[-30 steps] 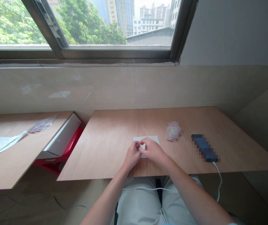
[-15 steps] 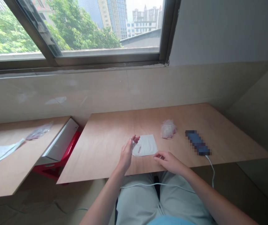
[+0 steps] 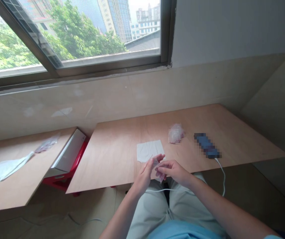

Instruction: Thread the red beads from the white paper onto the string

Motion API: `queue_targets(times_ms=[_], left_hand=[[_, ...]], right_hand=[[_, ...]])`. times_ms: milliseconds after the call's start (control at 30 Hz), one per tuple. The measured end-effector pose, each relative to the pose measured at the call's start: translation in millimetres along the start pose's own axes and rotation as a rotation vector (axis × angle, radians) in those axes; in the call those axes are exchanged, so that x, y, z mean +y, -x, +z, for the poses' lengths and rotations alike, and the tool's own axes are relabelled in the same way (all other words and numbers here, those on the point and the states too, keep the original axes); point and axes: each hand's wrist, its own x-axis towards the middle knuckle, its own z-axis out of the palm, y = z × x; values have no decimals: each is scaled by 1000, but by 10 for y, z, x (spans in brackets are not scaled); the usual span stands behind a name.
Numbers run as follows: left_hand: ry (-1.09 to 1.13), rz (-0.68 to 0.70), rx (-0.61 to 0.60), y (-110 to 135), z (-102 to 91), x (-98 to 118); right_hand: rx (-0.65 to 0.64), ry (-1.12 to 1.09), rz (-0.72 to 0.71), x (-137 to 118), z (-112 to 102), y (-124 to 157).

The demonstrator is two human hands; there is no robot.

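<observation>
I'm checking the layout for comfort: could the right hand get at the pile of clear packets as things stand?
Probably yes: the pile lies beyond the right hand with only wooden tabletop showing between, though that hand is busy at a thin clear packet.

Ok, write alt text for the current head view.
A person's hands hold pinkish plastic at the near edge of a wooden table. Behind them lies a white sheet; farther right, a heap of clear packets and a pixelated device with a cable.
</observation>
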Motion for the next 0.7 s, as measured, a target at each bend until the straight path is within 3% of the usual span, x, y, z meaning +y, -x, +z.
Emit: queue_targets(times_ms=[133, 367, 600, 700], left_hand=[[-54, -8, 87, 31, -66, -123], [-85, 8, 257, 58, -187, -266], [-133, -8, 55, 53, -85, -397], [-195, 3, 66, 40, -74, -457]], right_hand=[[-3, 14, -6, 30, 8, 38], [147, -15, 10, 181, -55, 121], [235, -53, -9, 290, -101, 108], [240, 24, -37, 279, -119, 105]])
